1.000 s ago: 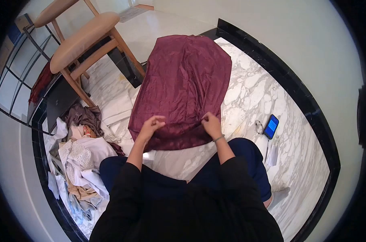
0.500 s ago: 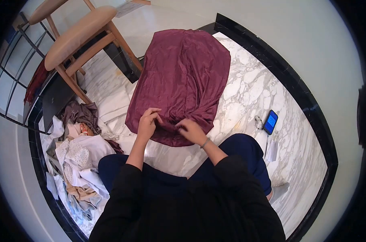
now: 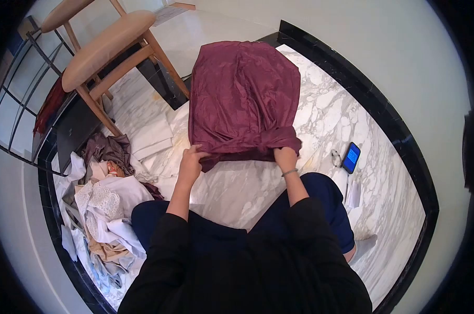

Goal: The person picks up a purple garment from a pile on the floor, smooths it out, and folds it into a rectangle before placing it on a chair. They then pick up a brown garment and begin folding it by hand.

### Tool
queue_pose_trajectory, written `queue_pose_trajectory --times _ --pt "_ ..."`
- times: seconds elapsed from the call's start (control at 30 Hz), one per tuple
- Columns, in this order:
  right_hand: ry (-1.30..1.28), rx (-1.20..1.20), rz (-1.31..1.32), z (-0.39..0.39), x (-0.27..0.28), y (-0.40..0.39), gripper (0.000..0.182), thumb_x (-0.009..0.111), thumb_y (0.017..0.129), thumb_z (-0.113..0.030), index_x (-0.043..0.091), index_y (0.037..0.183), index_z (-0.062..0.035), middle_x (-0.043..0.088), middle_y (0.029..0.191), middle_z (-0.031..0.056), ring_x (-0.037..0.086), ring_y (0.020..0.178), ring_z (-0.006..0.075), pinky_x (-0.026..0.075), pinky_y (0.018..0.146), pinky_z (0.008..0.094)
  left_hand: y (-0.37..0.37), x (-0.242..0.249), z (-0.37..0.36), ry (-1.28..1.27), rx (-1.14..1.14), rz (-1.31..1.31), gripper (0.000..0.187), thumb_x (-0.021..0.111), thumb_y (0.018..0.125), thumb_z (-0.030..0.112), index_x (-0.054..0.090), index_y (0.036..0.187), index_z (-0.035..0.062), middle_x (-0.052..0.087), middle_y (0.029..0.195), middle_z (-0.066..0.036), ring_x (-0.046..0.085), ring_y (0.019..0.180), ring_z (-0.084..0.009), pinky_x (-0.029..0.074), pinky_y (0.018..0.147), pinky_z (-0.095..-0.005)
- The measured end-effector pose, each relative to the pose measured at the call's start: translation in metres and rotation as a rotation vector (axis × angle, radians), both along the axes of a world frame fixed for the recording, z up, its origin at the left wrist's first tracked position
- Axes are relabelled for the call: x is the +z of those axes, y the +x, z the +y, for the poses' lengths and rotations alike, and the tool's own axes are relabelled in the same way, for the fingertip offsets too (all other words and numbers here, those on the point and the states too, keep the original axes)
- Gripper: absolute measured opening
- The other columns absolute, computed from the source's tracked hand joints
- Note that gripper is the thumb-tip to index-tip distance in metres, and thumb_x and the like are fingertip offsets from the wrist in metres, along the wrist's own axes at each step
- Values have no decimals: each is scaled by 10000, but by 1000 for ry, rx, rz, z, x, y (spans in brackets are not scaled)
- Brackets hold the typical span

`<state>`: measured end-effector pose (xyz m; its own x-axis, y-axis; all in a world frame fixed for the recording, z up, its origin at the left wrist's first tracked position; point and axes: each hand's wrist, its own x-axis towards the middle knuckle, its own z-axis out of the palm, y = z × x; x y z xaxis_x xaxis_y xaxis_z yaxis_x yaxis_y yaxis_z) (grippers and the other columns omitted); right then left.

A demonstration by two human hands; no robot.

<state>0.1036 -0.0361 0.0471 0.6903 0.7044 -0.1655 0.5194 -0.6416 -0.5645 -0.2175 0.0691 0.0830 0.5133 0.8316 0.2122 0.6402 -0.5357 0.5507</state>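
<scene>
You sit on a white marble floor [image 3: 336,120] with your knees spread, a dark border [image 3: 367,86] running along its edge by the wall. The wooden chair [image 3: 109,47] with a tan seat stands beyond the maroon cloth, to its left. The maroon cloth [image 3: 244,94] lies on the floor directly in front of you, wrinkled along its middle, with its near edge gathered and turned up between your hands. The black wire rack [image 3: 40,51] stands left of the chair, at the edge of view. The clothes pile [image 3: 116,196] sits beside your left knee; white lace, beige, pale blue and brown fabrics are visible in it. The folded white cloth [image 3: 152,140] lies flat between the pile and the maroon cloth.

Your left hand [image 3: 189,166] is closed on the near left corner of the maroon cloth, a short flap hanging below the fingers. Your right hand [image 3: 285,158] is clamped on the bunched near right corner; the fingertips are partly hidden by fabric. The phone [image 3: 351,158] lies beyond your right knee, screen lit blue. The white paper [image 3: 354,194] lies just nearer you. The small loop [image 3: 335,157] rests beside the phone, and a thin bracelet [image 3: 290,171] circles your right wrist.
</scene>
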Motion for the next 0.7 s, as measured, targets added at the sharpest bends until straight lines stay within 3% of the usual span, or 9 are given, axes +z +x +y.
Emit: queue_pose_trajectory --times 0.07,0.17,0.3,0.33,0.43,0.53,0.63,0.67,0.7 --pt "112 17 180 -5 2 23 448 643 830 -339 629 1176 -55 576 1279 192 509 1222 373 343 1014 605 -1 3 1 19 102 10 480 541 682 -123 721 1059 114 558 1276 -125 535 1090 -350 452 952 -401" --pt "495 -38 889 -7 -16 46 422 651 853 -314 624 1183 -53 639 1182 111 552 1159 274 421 989 431 -3 14 -1 63 249 96 502 553 696 -92 683 1132 120 499 1346 -140 523 1123 -371 459 942 -427" --pt "847 -210 1404 -30 33 53 325 672 872 -242 616 1147 -79 654 1110 45 570 1049 222 439 963 375 -12 -6 1 83 292 306 400 580 742 27 700 1095 173 497 1357 -110 522 1146 -363 429 958 -521" --pt "896 -173 1303 -30 32 60 292 680 868 -208 620 1124 -83 661 1092 59 596 1025 215 462 939 381 -13 -10 0 99 278 339 359 594 754 65 714 1069 188 514 1345 -90 526 1142 -356 416 967 -547" --pt "567 36 773 -39 20 79 429 726 821 -187 604 1194 -15 667 1108 56 625 1004 184 468 920 325 -12 -6 -4 -148 106 470 261 569 777 113 753 930 217 561 1293 -32 509 1202 -310 375 984 -605" --pt "262 443 577 -48 -17 86 483 772 766 -207 638 1181 0 671 1118 51 600 980 169 457 900 302 -6 5 1 -229 179 310 226 548 754 90 744 802 191 646 1110 -19 604 1013 -271 458 871 -490" --pt "-84 402 509 -45 -14 85 438 779 760 -193 660 1128 13 685 1077 60 609 960 174 467 880 303 -12 17 3 -199 237 244 188 514 712 43 684 692 120 678 960 -41 637 912 -276 491 771 -382" --pt "50 338 375 -45 -7 85 334 759 787 -184 679 1020 43 702 951 69 624 922 182 485 833 296 -14 22 6 -168 253 234 173 500 694 24 656 659 88 680 915 -55 638 893 -285 493 739 -347" --pt "343 227 398 -41 1 83 285 739 805 -183 682 969 43 698 901 73 628 866 178 491 786 290 -17 24 9 -120 206 169 148 490 684 13 622 642 66 681 919 -61 637 895 -287 491 739 -350"
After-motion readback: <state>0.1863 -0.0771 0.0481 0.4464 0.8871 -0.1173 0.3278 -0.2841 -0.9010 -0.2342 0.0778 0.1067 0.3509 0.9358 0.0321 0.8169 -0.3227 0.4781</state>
